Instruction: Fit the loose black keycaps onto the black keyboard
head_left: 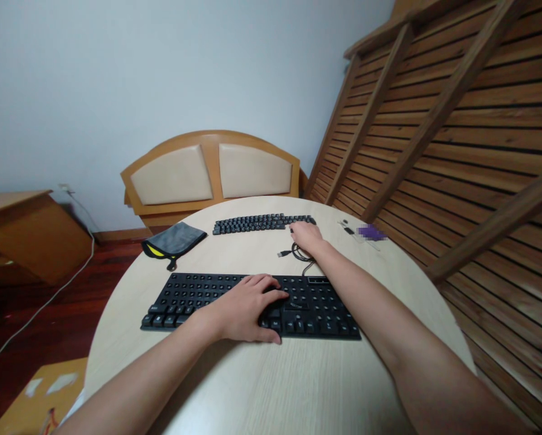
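Note:
A black keyboard [234, 296] lies in front of me; most of its key positions are bare switches, while the near row and the left end carry keycaps. My left hand [250, 308] rests across its middle, fingers spread on top and thumb at the near edge. Farther back, loose black keycaps [250, 223] sit grouped in rows on the table. My right hand [306, 234] reaches over to the right part of these rows with its fingers drawn together; what is between the fingertips is too small to make out. A coiled USB cable [300, 254] lies just below that hand.
The round pale table [271, 386] also bears a grey cloth [175, 238] with a yellow underside at left. Small dark parts [348, 230] and a blurred purple item [373, 232] lie at right. Wooden slats [434, 151] lean close along the right side.

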The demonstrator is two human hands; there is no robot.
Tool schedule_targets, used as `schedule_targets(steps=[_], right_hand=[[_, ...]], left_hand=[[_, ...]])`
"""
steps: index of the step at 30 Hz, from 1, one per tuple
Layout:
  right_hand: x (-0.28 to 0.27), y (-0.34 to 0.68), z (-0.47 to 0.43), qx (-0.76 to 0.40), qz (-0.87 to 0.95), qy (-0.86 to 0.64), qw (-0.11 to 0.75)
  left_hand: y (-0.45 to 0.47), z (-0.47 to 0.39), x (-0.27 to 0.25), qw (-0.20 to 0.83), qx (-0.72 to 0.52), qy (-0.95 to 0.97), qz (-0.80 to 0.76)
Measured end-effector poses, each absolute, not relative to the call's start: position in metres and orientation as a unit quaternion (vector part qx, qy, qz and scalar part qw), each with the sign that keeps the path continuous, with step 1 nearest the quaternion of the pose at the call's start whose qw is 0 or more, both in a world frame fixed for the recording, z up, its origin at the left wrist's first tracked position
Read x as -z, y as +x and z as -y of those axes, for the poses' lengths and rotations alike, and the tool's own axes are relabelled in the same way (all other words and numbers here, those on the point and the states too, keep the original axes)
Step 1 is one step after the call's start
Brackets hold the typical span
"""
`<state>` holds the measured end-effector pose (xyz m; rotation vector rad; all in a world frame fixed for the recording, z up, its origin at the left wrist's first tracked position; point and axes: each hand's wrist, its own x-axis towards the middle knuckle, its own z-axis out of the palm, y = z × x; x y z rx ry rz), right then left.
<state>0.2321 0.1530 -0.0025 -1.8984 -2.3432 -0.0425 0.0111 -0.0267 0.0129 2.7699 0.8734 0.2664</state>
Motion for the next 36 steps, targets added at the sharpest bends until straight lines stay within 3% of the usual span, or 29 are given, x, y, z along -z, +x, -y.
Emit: schedule_targets(steps=[11, 15, 19, 23, 28, 36], right_hand=[[-0.022, 0.231, -0.081, -0.008, 0.832, -0.536, 0.141], [-0.025, 0.243, -0.033, -0.136, 0.857, -0.439, 0.231], [-0.022, 0.254, 0.001, -0.353, 0.822, -0.397, 0.205], [-0.018, 0.259, 0.010, -0.453, 0.787, -0.377, 0.184], [-0.013, 0.257, 0.005, -0.462, 0.783, -0.370, 0.192], [-0.008, 0.250, 0.012, -0.380, 0.816, -0.387, 0.199]], left_hand=[[-0.007, 0.011, -0.014, 0.144, -0.111, 0.936, -0.301], [-0.005, 0.012, -0.017, 0.145, -0.111, 0.933, -0.310], [-0.002, 0.014, -0.013, 0.144, -0.117, 0.929, -0.320], [0.000, 0.014, -0.005, 0.141, -0.132, 0.929, -0.317], [0.000, 0.014, -0.001, 0.149, -0.121, 0.924, -0.330], [0.001, 0.014, -0.002, 0.149, -0.110, 0.924, -0.333]])
